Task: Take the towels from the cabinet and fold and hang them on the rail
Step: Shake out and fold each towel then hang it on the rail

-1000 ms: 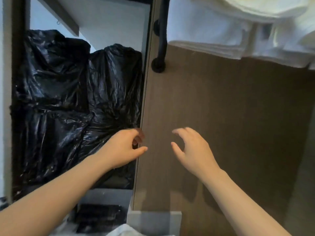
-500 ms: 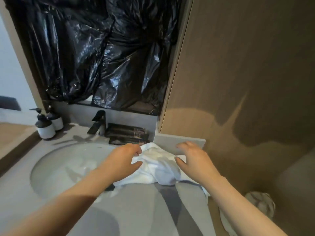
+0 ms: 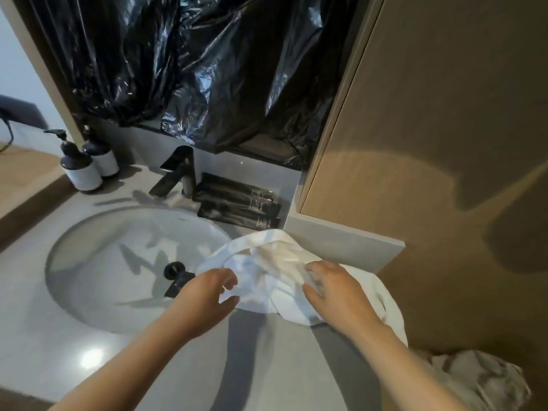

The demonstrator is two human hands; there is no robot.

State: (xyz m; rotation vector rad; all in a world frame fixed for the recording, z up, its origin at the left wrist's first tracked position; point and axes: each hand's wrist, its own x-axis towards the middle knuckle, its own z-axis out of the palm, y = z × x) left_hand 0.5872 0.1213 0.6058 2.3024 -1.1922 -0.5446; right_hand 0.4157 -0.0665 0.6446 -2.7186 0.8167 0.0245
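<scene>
Countertop [image 3: 142,366] in grey stone is stretching under both forearms, and below the right forearm a pale crumpled bundle [image 3: 480,378] is sitting off the counter's edge; what it is I cannot tell. The left hand [image 3: 207,298] is hovering with fingers loosely curved and thumb spread away from them, gripping nothing, poised at the near-left edge of the white towel [image 3: 275,271]. The right hand [image 3: 335,292] is laying fingers and thumb on the cloth. Whether it is pinching a fold or only pressing is lost in blur.

The towel is lying rumpled between and just beyond the hands, one end spilling past the right wrist. By my reading, the hands are seeking an edge on each side, an even hold for lifting and spreading before folding.

Left of the left hand the sink basin [image 3: 89,256] is opening out, its drain stopper [image 3: 175,269] close by. Beyond the hands a black faucet [image 3: 178,173] and dark tubes [image 3: 237,209] are waiting. Two pump bottles [image 3: 80,170] are standing far left. Black plastic sheeting [image 3: 192,69] is hanging behind, and a wooden panel [image 3: 430,129] is rising beyond the right hand. No rail is showing.
</scene>
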